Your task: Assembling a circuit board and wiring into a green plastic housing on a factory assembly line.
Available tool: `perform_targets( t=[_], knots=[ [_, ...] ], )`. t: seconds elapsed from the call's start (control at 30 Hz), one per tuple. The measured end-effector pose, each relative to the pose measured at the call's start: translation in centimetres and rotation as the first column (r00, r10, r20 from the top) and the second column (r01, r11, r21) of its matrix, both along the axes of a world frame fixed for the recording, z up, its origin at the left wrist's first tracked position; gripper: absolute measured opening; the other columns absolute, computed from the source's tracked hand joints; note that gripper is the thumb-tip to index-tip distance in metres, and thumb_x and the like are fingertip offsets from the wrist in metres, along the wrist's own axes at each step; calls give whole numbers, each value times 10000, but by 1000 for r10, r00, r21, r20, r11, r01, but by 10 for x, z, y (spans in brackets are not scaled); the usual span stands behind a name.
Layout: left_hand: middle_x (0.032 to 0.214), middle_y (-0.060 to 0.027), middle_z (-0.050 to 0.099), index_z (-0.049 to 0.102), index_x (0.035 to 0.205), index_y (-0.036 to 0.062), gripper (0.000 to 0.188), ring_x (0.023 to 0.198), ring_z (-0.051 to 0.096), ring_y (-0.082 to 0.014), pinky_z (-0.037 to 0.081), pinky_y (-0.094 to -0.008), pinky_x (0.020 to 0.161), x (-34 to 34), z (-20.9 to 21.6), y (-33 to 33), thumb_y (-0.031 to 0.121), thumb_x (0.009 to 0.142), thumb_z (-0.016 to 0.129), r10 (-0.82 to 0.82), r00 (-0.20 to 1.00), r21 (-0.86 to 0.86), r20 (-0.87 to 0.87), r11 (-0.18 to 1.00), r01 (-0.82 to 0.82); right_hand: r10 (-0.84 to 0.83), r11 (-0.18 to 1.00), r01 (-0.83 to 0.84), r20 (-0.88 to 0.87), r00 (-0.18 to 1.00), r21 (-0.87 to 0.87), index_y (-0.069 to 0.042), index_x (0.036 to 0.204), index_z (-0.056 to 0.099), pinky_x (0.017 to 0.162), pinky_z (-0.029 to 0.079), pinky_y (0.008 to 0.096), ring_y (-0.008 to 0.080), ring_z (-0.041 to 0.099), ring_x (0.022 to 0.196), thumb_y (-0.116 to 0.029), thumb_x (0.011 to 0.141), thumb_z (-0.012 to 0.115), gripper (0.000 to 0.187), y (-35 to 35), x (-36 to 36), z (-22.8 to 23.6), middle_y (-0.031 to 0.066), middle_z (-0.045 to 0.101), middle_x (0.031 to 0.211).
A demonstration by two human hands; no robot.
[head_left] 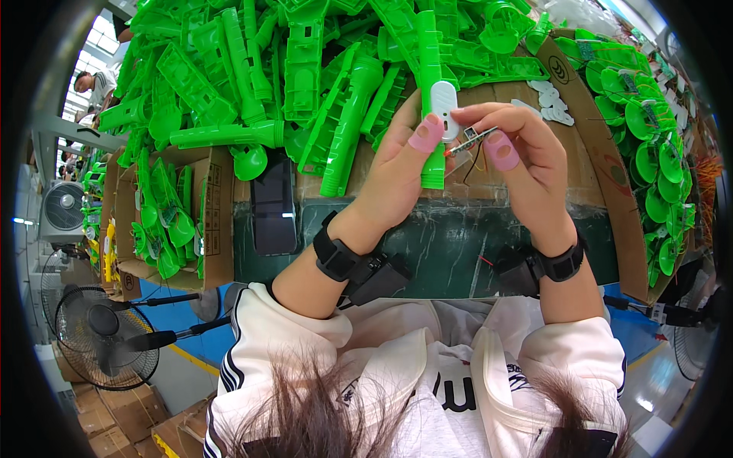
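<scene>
Your left hand (393, 172) grips an upright green handle (432, 99) with a white button (443, 107). Your right hand (527, 164) pinches a small circuit board (472, 137) with thin wires just beside it. Behind them, green plastic parts (290, 69) heap over a cardboard-covered table (580, 153); a phone (273, 204) lies left.

Dark phone screen (273, 204) beside brown carton (216, 221)
</scene>
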State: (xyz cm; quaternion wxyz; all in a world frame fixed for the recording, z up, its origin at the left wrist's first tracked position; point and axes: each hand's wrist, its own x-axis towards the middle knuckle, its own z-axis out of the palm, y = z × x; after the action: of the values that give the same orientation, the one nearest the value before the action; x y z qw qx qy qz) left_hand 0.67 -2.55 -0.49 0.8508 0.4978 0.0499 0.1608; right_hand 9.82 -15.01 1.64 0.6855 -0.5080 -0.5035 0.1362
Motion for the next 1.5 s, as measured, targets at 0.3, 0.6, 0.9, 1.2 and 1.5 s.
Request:
perform_targets(
  t=[0.3,0.6,0.9,1.2,1.5],
  knots=[
    [965,-40,506,333,1269,37,464,775,493,-109,423,-241,656,0,-2,3,310,909,442,-49,999,74,12,996,48,-84,996,84,5,996,29,51,931,537,651,486,235,109,565,739,-66,878,490,136,3,-7,-4,130,581,990],
    [1101,-73,455,16,1402,124,640,889,494,-139,425,-255,733,3,-13,7,328,921,385,98,989,355,110,926,-131,-60,998,61,-23,998,7,48,928,540,671,468,239,104,549,756,-65,875,495,133,2,-10,-2,170,587,1057],
    [1143,-125,454,-117,1391,135,688,940,511,-168,459,-283,721,-1,-8,5,341,900,318,114,991,495,64,859,-131,22,1000,-20,-103,994,23,57,937,535,825,447,278,148,552,947,-47,879,489,128,5,-14,-6,168,577,1081],
    [1252,-128,364,-48,1390,80,687,1097,421,-195,353,-327,919,1,-4,2,295,873,351,34,995,295,97,953,-62,8,999,-5,-69,998,42,54,929,531,846,430,292,182,540,1002,-47,875,493,121,7,-14,-6,166,566,1068],
    [1209,-145,421,6,1403,93,658,1098,433,-196,353,-322,933,2,-5,7,256,872,358,18,995,201,94,979,-37,-129,991,109,-294,947,-82,31,916,562,665,422,198,73,542,760,-110,868,539,151,-1,-4,0,54,600,856]
  ],
)
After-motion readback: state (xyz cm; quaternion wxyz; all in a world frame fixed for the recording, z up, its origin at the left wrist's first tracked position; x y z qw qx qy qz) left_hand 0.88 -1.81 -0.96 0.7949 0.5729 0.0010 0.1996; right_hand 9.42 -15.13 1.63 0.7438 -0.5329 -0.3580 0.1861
